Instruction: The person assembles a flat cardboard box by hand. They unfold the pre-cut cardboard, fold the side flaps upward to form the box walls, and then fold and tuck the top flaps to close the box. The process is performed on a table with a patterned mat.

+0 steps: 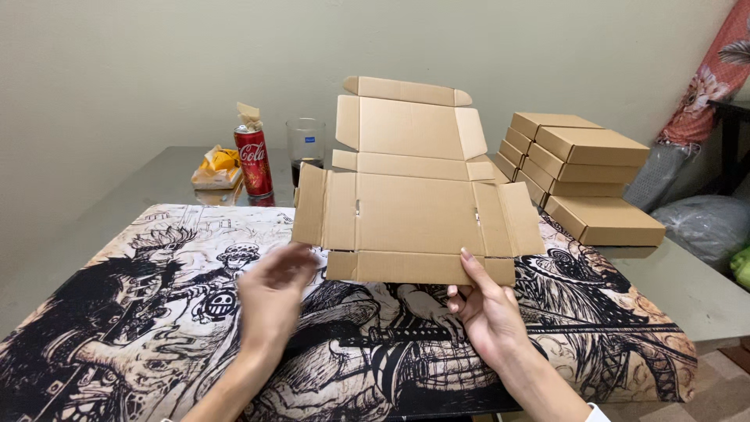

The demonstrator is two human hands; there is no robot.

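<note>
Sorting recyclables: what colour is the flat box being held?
Plain brown cardboard, clearest in the head view.

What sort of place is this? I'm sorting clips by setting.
Probably a home table used for packing. A flat cardboard box blank is in the right hand, folded boxes are stacked nearby, and a soda can and glass stand behind.

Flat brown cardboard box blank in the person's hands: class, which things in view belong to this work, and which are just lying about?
In the work:
flat brown cardboard box blank
right hand gripping its near edge
left hand, blurred
stack of folded brown cardboard boxes

Lying about:
red drink can
clear drinking glass
yellow snack wrapper
black-and-white illustrated mat
</note>
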